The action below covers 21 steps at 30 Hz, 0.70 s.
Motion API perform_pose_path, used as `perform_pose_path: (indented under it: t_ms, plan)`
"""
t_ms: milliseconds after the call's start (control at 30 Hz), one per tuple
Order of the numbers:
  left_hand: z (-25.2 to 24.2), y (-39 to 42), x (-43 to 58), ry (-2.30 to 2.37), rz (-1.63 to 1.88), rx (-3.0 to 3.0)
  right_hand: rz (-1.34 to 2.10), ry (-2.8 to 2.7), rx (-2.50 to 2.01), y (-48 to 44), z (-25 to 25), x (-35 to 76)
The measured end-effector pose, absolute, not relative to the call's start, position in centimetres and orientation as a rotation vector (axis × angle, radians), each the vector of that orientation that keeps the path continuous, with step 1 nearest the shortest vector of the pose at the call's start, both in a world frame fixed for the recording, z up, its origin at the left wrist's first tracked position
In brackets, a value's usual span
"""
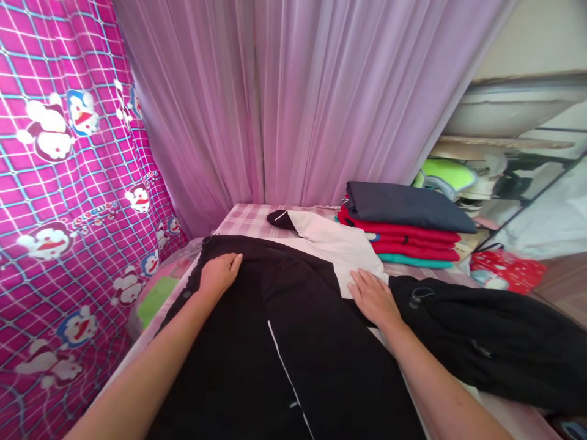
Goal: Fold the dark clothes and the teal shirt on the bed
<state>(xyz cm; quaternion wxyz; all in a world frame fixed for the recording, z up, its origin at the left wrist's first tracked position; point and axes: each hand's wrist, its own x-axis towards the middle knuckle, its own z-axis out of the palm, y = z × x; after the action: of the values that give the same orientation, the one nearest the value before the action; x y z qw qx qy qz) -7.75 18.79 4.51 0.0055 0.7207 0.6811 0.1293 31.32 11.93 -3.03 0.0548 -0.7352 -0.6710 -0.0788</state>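
A black jacket (229, 342) with thin white piping lies spread over the table, front and centre. One sleeve (316, 235), white with a black cuff, reaches out from under it toward the curtain. My left hand (221, 272) is closed on the jacket's black cloth near its far left edge, the fingers curled under and partly hidden. On the right, my right hand (373, 296) rests flat with its fingers stretched over the white part of the sleeve. Another black garment (486, 330) with a cord toggle lies beside my right forearm.
Folded clothes (403, 235), dark grey, red and teal, are stacked at the back right. A purple curtain (293, 110) hangs behind the checked table (247, 219). Pink patterned cloth (68, 201) hangs at the left, and a loaded shelf (504, 143) stands at the right.
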Motion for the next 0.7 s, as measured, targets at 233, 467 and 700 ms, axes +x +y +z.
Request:
perform_pose_path:
  t_ms: [233,467,700]
  plan:
    - [1.6,26.1,-8.6,2.137,0.093,2.351,-0.234,-2.038,-2.237,11.9,-3.1,31.3]
    - [-1.1,27.4,-9.3,2.193,0.071,2.316,-0.228,-2.087,-2.128,13.4,-0.4,29.8]
    - [-1.3,26.6,-9.7,2.109,0.365,2.583,-0.096,-2.454,-1.623,21.4,1.9,25.7]
